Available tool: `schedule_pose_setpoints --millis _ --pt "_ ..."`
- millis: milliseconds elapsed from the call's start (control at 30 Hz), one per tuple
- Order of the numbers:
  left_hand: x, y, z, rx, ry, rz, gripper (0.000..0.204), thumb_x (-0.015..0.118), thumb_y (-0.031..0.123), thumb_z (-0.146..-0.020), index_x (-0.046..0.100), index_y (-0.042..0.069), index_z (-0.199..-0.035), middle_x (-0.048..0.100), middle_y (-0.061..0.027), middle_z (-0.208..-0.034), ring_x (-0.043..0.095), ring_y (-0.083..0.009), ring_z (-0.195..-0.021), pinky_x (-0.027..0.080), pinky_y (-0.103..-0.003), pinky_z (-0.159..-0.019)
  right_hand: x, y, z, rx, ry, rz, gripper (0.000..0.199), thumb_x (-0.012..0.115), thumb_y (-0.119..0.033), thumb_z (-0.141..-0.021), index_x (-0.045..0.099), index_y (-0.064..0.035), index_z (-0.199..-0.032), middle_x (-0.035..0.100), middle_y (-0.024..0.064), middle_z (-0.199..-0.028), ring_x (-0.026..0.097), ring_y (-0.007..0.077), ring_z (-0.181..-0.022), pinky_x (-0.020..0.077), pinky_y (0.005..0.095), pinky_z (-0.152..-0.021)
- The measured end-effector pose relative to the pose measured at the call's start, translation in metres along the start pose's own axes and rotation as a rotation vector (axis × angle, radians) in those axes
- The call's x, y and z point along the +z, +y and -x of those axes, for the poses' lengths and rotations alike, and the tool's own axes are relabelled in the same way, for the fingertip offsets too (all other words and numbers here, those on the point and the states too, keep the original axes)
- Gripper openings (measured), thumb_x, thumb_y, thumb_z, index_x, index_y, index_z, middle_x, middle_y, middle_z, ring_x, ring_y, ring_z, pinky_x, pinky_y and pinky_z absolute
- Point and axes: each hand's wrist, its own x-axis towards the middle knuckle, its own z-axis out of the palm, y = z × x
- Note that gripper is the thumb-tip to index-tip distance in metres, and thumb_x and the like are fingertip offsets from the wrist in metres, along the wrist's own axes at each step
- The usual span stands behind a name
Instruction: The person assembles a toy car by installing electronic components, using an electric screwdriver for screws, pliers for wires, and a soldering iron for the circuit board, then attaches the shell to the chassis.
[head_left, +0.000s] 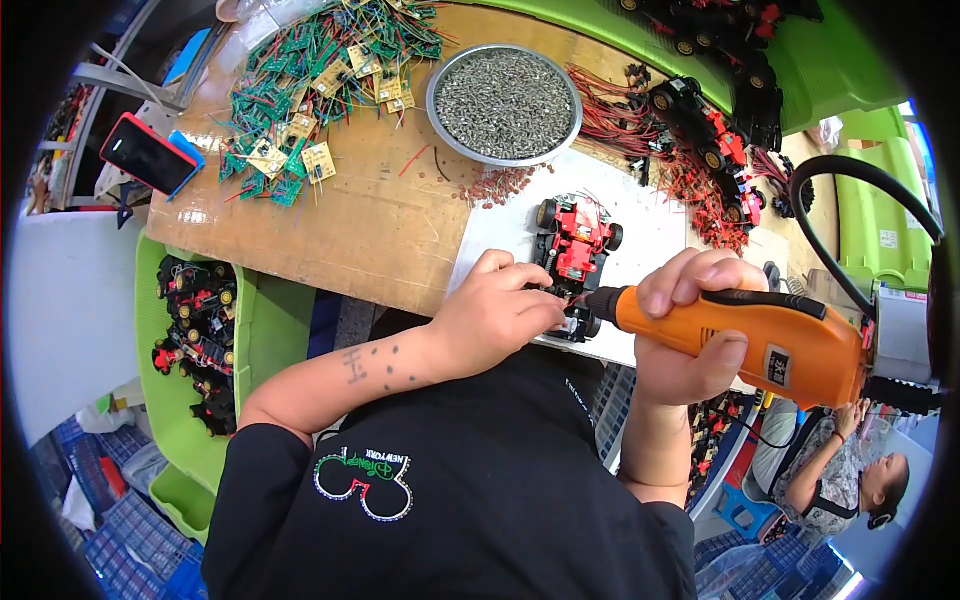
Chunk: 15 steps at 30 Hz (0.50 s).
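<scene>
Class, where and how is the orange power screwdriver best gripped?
Grip the orange power screwdriver around its thick body, probably from the right, as the right hand does: it is long and rounded, its narrow dark nose pointing left.

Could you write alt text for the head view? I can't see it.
A person's right hand grips an orange power tool, its nose pointing at a small red-and-black toy car chassis that the left hand touches over a white sheet. Beyond are a metal bowl of small parts and piled circuit boards.
</scene>
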Motion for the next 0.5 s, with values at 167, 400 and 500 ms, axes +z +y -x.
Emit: schedule_pose_setpoints --millis 167,400,500 --pt "0.0009 0.0006 -0.0001 -0.013 0.015 0.018 0.013 0.072 0.015 -0.073 0.067 0.014 -0.085 0.071 0.0056 -0.095 0.063 -0.0180 -0.098 0.041 -0.037 -0.081 0.0003 0.0033 0.0006 -0.009 -0.027 -0.009 0.059 0.067 -0.057 -0.085 0.045 -0.0048 -0.099 0.047 0.0061 -0.083 0.054 0.0155 -0.064 0.0488 0.0274 -0.057" --pt "0.0023 0.0008 -0.0005 -0.015 0.012 -0.001 0.016 0.075 0.015 -0.070 0.066 0.013 -0.083 0.068 0.0051 -0.087 0.063 -0.0185 -0.095 0.041 -0.038 -0.081 0.0018 0.0058 0.0053 -0.047 -0.109 -0.049 0.050 0.061 -0.051 -0.089 0.048 -0.0043 -0.102 0.044 0.0057 -0.082 0.049 0.0150 -0.063 0.0430 0.0259 -0.054" --pt "0.0019 0.0010 -0.0060 -0.075 0.018 0.027 0.017 0.076 0.020 -0.070 0.065 0.013 -0.081 0.066 0.0040 -0.085 0.060 -0.0191 -0.097 0.039 -0.039 -0.084 -0.0040 -0.0012 0.0047 -0.040 -0.083 -0.092 0.051 0.061 -0.051 -0.089 0.048 -0.0039 -0.104 0.044 0.0059 -0.083 0.048 0.0149 -0.064 0.0423 0.0263 -0.054"
